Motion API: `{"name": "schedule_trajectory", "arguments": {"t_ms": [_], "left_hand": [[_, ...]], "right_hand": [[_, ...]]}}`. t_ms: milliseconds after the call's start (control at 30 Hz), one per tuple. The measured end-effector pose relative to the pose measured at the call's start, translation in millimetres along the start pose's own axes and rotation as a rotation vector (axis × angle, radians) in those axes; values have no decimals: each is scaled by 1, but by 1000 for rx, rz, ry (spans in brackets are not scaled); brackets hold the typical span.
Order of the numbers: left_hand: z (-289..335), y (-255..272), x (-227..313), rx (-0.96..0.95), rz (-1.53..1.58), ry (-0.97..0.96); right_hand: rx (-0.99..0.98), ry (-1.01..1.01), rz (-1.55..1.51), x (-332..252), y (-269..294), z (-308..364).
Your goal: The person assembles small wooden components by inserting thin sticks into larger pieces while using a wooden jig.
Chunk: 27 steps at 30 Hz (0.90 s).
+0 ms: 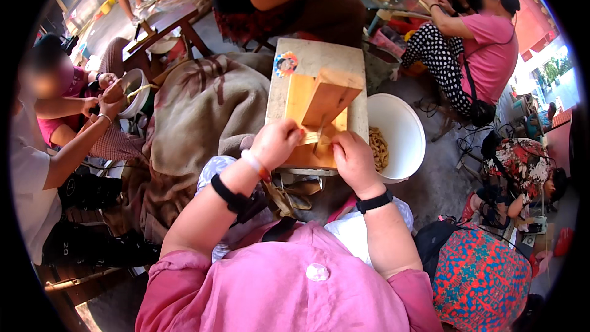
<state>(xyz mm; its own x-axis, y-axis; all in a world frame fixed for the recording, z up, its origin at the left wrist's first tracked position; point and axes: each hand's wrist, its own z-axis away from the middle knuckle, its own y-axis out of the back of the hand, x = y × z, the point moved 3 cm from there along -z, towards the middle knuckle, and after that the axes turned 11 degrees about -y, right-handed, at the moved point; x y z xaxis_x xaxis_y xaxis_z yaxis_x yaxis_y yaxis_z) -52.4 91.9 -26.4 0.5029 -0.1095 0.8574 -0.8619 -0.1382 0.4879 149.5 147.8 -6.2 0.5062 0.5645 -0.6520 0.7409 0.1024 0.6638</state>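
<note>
Both hands work at the near end of a wooden board [316,61] carrying a slanted wooden block [329,101] — the left hand [276,142] closed in a grip on its near edge, the right hand [351,158] pinching something small just beside it. A white bucket [402,124] holding pale strips stands right of the board.

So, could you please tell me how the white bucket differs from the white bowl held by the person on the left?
The white bucket stands beside the wooden board, untouched; the white bowl is held tilted in that person's hands. The bucket looks larger and deeper. The bucket holds pale yellowish pieces; the bowl's contents cannot be made out. Both are white and round.
</note>
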Motion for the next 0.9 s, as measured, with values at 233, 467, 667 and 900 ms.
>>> {"name": "schedule_trajectory", "arguments": {"t_ms": [233, 467, 667, 900], "left_hand": [[50, 1, 23, -76, 457, 59], [72, -16, 39, -262, 844, 260], [90, -7, 16, -238, 1119, 248], [72, -9, 53, 30, 775, -127]], "right_hand": [[127, 147, 208, -18, 43, 15], [-53, 449, 34, -60, 22, 60], [134, 247, 57, -37, 40, 41], [-396, 282, -382, -58, 9, 69]]}}
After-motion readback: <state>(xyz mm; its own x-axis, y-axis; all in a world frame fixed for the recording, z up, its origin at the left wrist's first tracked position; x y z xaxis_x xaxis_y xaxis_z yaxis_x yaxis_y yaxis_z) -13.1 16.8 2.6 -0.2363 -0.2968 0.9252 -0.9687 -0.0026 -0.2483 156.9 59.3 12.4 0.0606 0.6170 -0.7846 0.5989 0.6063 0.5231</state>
